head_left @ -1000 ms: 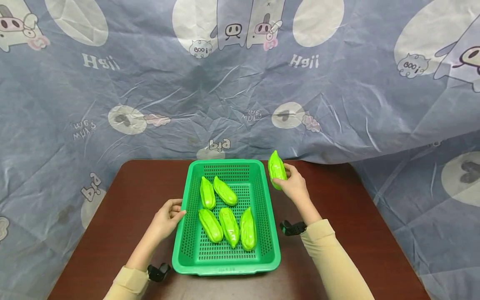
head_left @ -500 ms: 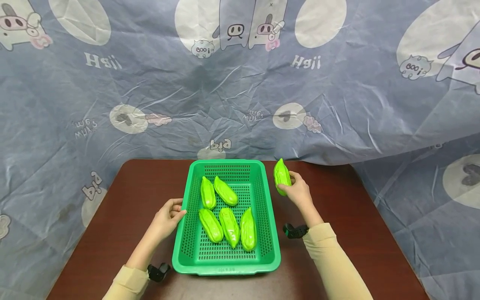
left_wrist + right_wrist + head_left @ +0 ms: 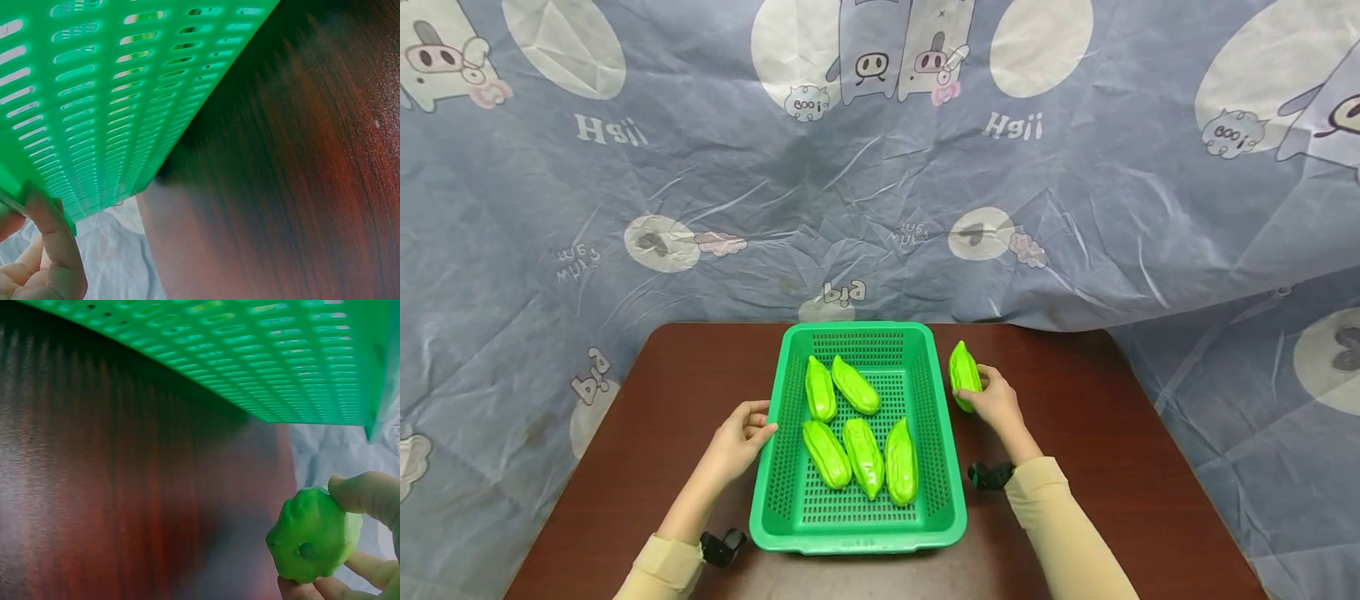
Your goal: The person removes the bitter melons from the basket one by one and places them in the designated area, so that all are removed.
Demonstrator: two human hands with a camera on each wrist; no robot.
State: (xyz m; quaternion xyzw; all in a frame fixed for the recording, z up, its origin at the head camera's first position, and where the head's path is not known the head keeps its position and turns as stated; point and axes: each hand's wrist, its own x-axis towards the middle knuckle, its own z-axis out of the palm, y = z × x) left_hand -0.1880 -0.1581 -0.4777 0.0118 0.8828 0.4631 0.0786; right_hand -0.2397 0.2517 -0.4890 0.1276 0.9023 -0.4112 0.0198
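Note:
My left hand (image 3: 741,435) grips the left rim of a green plastic basket (image 3: 857,543). In the left wrist view its thumb and fingers pinch the rim (image 3: 11,199). To the right of the basket my right hand (image 3: 996,404) holds a glossy light-green bitter melon (image 3: 964,375), ridged and pointed at its far tip. The right wrist view shows the blunt end of this bitter melon (image 3: 309,540), with the thumb on one side and fingertips on the other. Several similar bitter melons (image 3: 863,458) lie inside the basket, two in the far row and the others nearer.
A dark reddish-brown wooden table (image 3: 1097,467) bears the basket. Behind it hangs a grey-blue printed cloth (image 3: 850,192), reaching down to the far table edge. Each wrist wears a black camera strap (image 3: 992,476).
My right hand has moved slightly right and come down nearer the table, still holding the bitter melon. The left hand keeps its grip on the basket, whose contents look the same.

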